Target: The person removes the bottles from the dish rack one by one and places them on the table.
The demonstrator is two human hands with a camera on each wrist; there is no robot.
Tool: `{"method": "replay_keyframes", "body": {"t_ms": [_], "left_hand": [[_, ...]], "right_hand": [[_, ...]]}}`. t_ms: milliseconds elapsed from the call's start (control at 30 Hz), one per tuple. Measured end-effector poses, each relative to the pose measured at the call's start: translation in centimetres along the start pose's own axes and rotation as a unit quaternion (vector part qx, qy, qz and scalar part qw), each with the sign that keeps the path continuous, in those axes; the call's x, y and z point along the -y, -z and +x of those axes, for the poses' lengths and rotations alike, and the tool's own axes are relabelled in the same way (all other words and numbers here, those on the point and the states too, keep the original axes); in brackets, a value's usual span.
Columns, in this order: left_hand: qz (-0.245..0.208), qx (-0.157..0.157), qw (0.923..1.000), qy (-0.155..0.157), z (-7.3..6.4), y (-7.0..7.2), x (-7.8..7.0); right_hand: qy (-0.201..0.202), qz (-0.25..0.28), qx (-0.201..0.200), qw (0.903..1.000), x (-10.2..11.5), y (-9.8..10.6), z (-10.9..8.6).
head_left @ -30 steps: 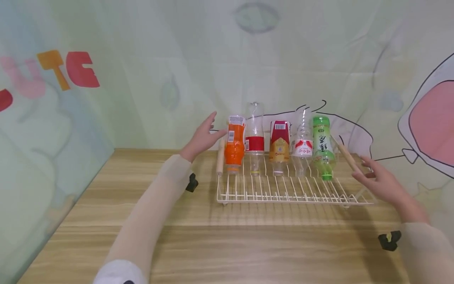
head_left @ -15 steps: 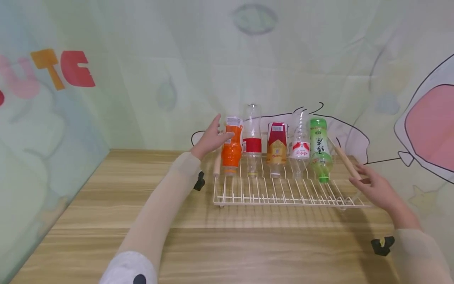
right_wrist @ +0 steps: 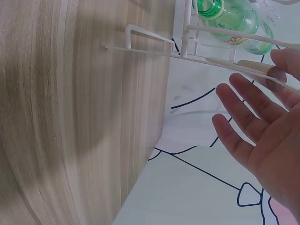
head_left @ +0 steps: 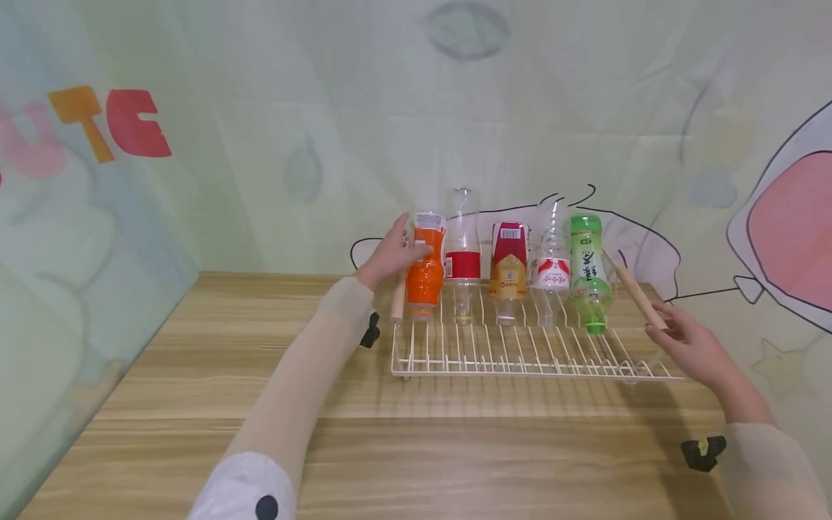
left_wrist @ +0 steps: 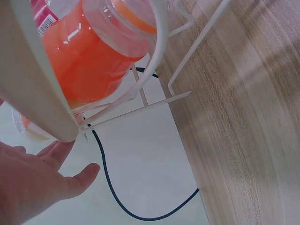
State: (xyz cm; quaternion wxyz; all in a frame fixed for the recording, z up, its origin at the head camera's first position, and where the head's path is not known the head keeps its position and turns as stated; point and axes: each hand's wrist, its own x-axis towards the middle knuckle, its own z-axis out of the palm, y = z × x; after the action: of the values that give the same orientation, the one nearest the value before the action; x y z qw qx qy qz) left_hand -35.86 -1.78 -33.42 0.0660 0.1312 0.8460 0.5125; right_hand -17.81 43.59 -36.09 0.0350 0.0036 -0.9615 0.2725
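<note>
A white wire rack [head_left: 539,372] holds several empty plastic bottles, neck down, in a row. My left hand [head_left: 392,258] is at the rack's left wooden handle [head_left: 398,302], beside the orange bottle [head_left: 425,278]. Its thumb overlaps that bottle in the head view; in the left wrist view its fingertips reach the handle's end, fingers loosely extended. My right hand [head_left: 695,350] is at the right wooden handle [head_left: 633,292], near the green bottle [head_left: 588,274]. In the right wrist view its thumb and index finger lie around that handle's end [right_wrist: 275,77], while the other fingers stay extended.
Between the outer bottles stand a red-labelled clear bottle [head_left: 463,263], a maroon-and-gold one [head_left: 510,267] and a clear one with a red-and-white label [head_left: 551,273]. The rack stands on a wood-grain table [head_left: 487,455] against a printed cloth backdrop [head_left: 292,108].
My left hand has moved right, to the left handle and the orange bottle. My right hand has come slightly closer around the right handle's end. The rack and bottles keep their arrangement.
</note>
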Motion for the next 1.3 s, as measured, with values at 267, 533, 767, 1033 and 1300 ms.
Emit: {"method": "replay_keyframes", "body": {"t_ms": [267,533,767,1033,1300], "left_hand": [[-0.052,0.019,0.9984,0.008,0.7,-0.7,-0.1],[-0.076,0.017,0.9966,0.028,0.9,-0.9,0.3],[-0.079,0.011,0.9964,0.029,1.4,-1.1,0.5],[-0.072,-0.015,0.9971,0.019,1.4,-1.3,0.6],[-0.066,-0.022,0.9976,0.007,1.4,-1.5,0.0]], "right_hand": [[0.000,0.008,0.001,1.0000,-0.4,-0.2,0.0],[-0.005,0.007,0.006,0.9999,-0.3,-0.5,0.2],[-0.004,0.004,0.005,1.0000,-0.4,-0.4,0.1],[0.002,-0.004,0.007,1.0000,-0.5,-0.3,0.1],[0.004,-0.008,0.007,0.9999,-0.4,0.0,0.2]]}}
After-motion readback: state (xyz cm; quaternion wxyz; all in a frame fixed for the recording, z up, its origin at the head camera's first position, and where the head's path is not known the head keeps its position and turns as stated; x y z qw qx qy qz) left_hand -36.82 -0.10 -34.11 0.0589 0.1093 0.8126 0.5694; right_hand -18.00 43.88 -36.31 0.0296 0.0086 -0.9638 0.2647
